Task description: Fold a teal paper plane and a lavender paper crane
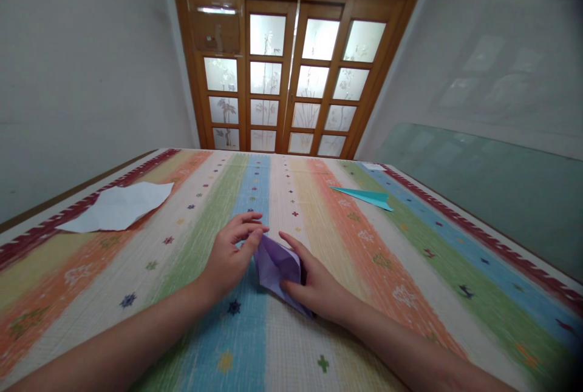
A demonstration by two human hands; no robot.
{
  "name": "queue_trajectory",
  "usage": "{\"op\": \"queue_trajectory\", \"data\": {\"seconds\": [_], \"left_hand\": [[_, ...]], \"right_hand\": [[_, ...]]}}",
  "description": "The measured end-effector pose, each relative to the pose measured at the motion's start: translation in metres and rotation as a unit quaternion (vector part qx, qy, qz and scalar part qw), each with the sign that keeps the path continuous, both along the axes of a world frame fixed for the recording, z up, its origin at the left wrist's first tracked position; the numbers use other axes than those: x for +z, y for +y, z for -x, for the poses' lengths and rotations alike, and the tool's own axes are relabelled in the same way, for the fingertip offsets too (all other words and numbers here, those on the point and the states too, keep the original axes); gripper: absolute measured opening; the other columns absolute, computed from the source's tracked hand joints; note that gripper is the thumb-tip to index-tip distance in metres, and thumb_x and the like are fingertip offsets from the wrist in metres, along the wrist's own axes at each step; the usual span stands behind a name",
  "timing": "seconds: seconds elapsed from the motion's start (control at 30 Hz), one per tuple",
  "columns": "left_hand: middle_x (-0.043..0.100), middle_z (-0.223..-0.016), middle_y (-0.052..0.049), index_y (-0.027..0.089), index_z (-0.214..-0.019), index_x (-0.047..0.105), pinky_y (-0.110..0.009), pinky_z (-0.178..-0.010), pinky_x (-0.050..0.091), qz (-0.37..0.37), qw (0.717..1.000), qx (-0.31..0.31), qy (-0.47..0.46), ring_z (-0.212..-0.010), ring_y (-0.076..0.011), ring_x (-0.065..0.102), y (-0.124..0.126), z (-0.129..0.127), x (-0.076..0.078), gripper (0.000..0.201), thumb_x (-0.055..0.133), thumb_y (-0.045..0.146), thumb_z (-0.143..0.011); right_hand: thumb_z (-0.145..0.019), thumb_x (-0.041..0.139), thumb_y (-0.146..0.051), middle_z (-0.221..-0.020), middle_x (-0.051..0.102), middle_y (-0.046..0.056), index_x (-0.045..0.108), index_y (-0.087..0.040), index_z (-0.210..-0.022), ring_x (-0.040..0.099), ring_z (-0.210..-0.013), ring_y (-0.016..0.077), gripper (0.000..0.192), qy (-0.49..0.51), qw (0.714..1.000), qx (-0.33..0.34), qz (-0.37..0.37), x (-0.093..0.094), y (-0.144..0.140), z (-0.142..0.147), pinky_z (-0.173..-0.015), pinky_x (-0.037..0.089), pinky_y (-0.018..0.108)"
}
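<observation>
A folded piece of purple paper [279,267] with open creased flaps is held up a little above the striped tablecloth, in the middle near me. My right hand [314,280] grips its right side, thumb on the near face and fingers behind, partly hidden. At the paper's upper left corner, my left hand [237,252] has its thumb and index finger closed together on the tip. The other left fingers are curled loosely above.
A striped, patterned tablecloth [182,258] covers the table. Wrinkled white paper [121,207] lies at the left, and a teal paper plane [364,196] at the right. Beyond the table stand wooden doors with glass panes [291,76]. A greenish panel [478,179] runs along the right edge.
</observation>
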State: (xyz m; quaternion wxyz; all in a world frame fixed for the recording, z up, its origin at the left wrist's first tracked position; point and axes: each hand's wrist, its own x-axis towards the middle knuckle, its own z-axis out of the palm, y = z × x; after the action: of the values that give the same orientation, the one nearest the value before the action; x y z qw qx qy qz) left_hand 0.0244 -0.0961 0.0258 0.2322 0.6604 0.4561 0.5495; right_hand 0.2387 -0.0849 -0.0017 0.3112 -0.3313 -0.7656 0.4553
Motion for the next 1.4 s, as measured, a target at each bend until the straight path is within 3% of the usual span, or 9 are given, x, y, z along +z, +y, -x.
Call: {"op": "queue_trajectory", "data": {"seconds": [0.2, 0.37, 0.47, 0.6, 0.77, 0.93, 1.2, 1.3, 1.4], "left_hand": [[0.06, -0.127, -0.009, 0.025, -0.104, 0.076, -0.044, -0.106, 0.041, -0.022, 0.998, 0.021, 0.052, -0.119, -0.0245, 0.056, 0.001, 0.002, -0.001, 0.024, 0.055, 0.033, -0.095], [0.059, -0.13, -0.008, 0.026, -0.103, 0.076, -0.046, -0.106, 0.041, -0.02, 0.998, 0.033, 0.042, -0.121, -0.0259, 0.054, -0.001, 0.001, -0.003, 0.024, 0.055, 0.033, -0.095], [0.059, -0.128, -0.009, 0.025, -0.104, 0.076, -0.042, -0.098, 0.047, 0.007, 1.0, 0.026, 0.016, -0.118, -0.0256, 0.056, -0.001, 0.002, -0.004, 0.024, 0.055, 0.034, -0.094], [0.064, -0.114, -0.009, 0.022, -0.102, 0.076, -0.032, -0.081, 0.052, 0.044, 0.999, 0.004, -0.026, -0.103, -0.0223, 0.061, 0.001, 0.003, -0.006, 0.024, 0.058, 0.035, -0.092], [0.068, -0.081, -0.006, 0.017, -0.102, 0.075, -0.026, -0.063, 0.048, 0.128, 0.988, 0.011, -0.087, -0.069, -0.0151, 0.058, 0.003, 0.002, -0.006, 0.028, 0.064, 0.037, -0.086], [0.068, -0.077, -0.007, 0.012, -0.101, 0.074, -0.025, -0.055, 0.048, 0.205, 0.959, 0.012, -0.194, -0.072, -0.0182, 0.061, 0.006, 0.003, -0.009, 0.037, 0.072, 0.04, -0.076], [0.065, -0.073, -0.005, 0.012, -0.09, 0.072, -0.023, -0.051, 0.045, 0.208, 0.956, 0.028, -0.206, -0.062, -0.0141, 0.057, 0.014, 0.008, -0.017, 0.029, 0.075, 0.034, -0.072], [0.065, -0.074, -0.003, 0.013, -0.088, 0.07, -0.023, -0.052, 0.045, 0.182, 0.963, 0.04, -0.196, -0.056, -0.0105, 0.053, 0.017, 0.012, -0.018, 0.024, 0.073, 0.032, -0.074], [0.064, -0.082, -0.003, 0.015, -0.095, 0.068, -0.023, -0.056, 0.047, 0.141, 0.972, 0.048, -0.183, -0.062, -0.0117, 0.056, 0.016, 0.013, -0.018, 0.025, 0.07, 0.033, -0.078]], "right_hand": [[-0.078, 0.056, -0.007, -0.142, 0.051, 0.011, 0.036, -0.026, -0.147, 0.052, -0.126, 0.0258, 0.075, 0.004, 0.991, -0.074, -0.108, -0.008, 0.006, -0.003, -0.106, 0.04, 0.045], [-0.082, 0.05, -0.006, -0.139, 0.052, 0.011, 0.033, -0.029, -0.147, 0.052, -0.125, 0.025, 0.071, -0.014, 0.969, -0.113, -0.22, -0.012, 0.01, -0.008, -0.106, 0.041, 0.047], [-0.081, 0.049, -0.003, -0.136, 0.054, 0.011, 0.032, -0.031, -0.148, 0.053, -0.122, 0.0245, 0.074, -0.029, 0.96, -0.117, -0.254, -0.011, 0.011, -0.011, -0.104, 0.043, 0.046], [-0.077, 0.048, -0.001, -0.129, 0.056, 0.011, 0.03, -0.031, -0.149, 0.056, -0.115, 0.0247, 0.08, -0.052, 0.95, -0.116, -0.287, -0.011, 0.014, -0.017, -0.099, 0.047, 0.046], [-0.077, 0.046, 0.001, -0.13, 0.056, 0.011, 0.028, -0.032, -0.151, 0.055, -0.115, 0.0251, 0.083, -0.099, 0.924, -0.098, -0.356, -0.008, 0.019, -0.02, -0.095, 0.05, 0.046], [-0.08, 0.044, 0.001, -0.125, 0.058, 0.012, 0.029, -0.03, -0.152, 0.058, -0.109, 0.0261, 0.079, -0.146, 0.89, -0.108, -0.419, -0.001, 0.022, -0.019, -0.09, 0.054, 0.044], [-0.083, 0.044, -0.001, -0.125, 0.06, 0.012, 0.035, -0.03, -0.15, 0.06, -0.108, 0.0279, 0.073, -0.18, 0.888, -0.114, -0.407, 0.0, 0.024, -0.022, -0.087, 0.055, 0.045], [-0.081, 0.045, -0.001, -0.127, 0.059, 0.011, 0.034, -0.031, -0.15, 0.059, -0.11, 0.0272, 0.076, -0.159, 0.915, -0.112, -0.354, 0.0, 0.023, -0.023, -0.091, 0.053, 0.046], [-0.081, 0.047, -0.003, -0.133, 0.057, 0.009, 0.034, -0.031, -0.149, 0.057, -0.118, 0.0253, 0.075, -0.103, 0.952, -0.124, -0.261, 0.001, 0.022, -0.022, -0.1, 0.047, 0.047]]}}
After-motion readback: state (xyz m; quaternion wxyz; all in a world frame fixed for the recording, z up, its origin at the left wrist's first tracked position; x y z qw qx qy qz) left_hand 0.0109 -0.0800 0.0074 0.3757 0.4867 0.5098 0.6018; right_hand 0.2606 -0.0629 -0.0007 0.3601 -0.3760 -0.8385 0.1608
